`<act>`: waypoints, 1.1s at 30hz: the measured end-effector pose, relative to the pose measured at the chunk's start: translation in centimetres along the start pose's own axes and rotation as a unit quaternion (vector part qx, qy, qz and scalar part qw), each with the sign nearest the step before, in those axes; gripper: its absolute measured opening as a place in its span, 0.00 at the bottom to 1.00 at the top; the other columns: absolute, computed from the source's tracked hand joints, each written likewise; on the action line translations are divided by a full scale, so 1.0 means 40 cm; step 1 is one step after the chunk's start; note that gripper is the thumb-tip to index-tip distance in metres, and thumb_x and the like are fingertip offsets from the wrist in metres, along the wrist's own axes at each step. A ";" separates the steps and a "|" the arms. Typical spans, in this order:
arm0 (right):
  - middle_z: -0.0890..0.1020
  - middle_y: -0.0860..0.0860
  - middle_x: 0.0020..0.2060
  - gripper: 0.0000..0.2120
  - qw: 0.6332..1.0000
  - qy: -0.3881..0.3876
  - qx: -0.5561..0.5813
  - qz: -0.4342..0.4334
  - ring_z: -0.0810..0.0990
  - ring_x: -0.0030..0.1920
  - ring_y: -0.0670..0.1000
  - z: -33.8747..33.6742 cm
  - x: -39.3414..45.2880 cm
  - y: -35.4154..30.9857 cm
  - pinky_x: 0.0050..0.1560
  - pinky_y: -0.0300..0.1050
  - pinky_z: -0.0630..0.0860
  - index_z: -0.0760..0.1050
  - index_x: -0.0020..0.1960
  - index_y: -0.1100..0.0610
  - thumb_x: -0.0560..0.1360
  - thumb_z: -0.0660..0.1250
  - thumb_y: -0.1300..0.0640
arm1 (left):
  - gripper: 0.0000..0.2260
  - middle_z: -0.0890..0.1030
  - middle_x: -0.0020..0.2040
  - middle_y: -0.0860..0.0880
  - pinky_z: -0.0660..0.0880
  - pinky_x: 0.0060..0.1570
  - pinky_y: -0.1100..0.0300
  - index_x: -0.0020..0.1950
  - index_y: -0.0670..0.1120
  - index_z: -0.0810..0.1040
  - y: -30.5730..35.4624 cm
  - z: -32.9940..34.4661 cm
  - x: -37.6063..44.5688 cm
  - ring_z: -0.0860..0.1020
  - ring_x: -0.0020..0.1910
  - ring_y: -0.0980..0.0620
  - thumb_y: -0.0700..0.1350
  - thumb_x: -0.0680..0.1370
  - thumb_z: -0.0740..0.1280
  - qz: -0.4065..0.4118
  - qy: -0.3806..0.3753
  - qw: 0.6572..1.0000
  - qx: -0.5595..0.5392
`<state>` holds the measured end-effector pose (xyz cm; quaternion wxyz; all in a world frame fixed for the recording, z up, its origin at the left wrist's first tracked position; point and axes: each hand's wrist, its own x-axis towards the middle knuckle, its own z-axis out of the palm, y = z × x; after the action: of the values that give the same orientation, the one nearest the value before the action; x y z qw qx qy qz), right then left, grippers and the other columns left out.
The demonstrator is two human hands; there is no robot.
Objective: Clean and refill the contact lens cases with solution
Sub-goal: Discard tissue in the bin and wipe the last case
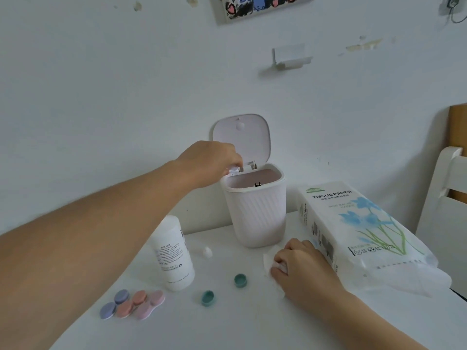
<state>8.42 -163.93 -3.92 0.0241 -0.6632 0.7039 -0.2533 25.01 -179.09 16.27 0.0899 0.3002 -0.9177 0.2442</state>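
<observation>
My left hand (211,164) reaches over the open bin (255,213) and pinches a small white object (233,171) at the bin's rim; what it is I cannot tell. My right hand (300,265) rests on the white table (252,322) and grips a crumpled white tissue (269,261). Two green lens case caps (208,298) (240,280) lie loose on the table. Three closed lens cases, purple (115,304), salmon (131,304) and pink (150,304), lie side by side at the left. The white solution bottle (173,253) stands uncapped, its small white cap (206,252) beside it.
A tissue paper pack (353,231) lies at the right, touching my right hand's far side. The bin's lid (241,137) stands up against the wall. A white chair (447,193) is beyond the table's right edge.
</observation>
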 end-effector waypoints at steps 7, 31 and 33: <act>0.75 0.45 0.52 0.13 1.000 0.001 0.002 -0.009 0.70 0.56 0.50 0.000 -0.001 0.001 0.55 0.43 0.70 0.80 0.53 0.52 0.80 0.60 0.47 | 0.14 0.78 0.59 0.53 0.71 0.44 0.55 0.66 0.55 0.78 -0.004 -0.022 0.002 0.78 0.57 0.47 0.43 0.83 0.63 0.038 0.042 0.997 0.047; 0.76 0.44 0.52 0.11 1.000 0.000 0.023 -0.013 0.70 0.55 0.49 -0.008 -0.003 0.003 0.53 0.41 0.69 0.81 0.52 0.50 0.79 0.62 0.46 | 0.11 0.78 0.53 0.52 0.68 0.37 0.55 0.61 0.54 0.79 0.011 -0.038 -0.013 0.78 0.50 0.48 0.50 0.85 0.59 0.047 0.103 0.986 0.124; 0.76 0.44 0.51 0.11 1.000 0.001 0.024 -0.012 0.70 0.55 0.49 -0.008 -0.003 0.003 0.53 0.41 0.69 0.81 0.52 0.50 0.79 0.62 0.46 | 0.11 0.78 0.52 0.52 0.67 0.36 0.56 0.59 0.54 0.80 0.010 -0.034 -0.012 0.78 0.50 0.48 0.52 0.84 0.59 0.040 0.106 0.987 0.114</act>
<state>8.20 -163.70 -3.71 0.0361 -0.6706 0.6897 -0.2707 25.19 -177.87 17.15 0.1417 0.2441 -0.8805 0.3809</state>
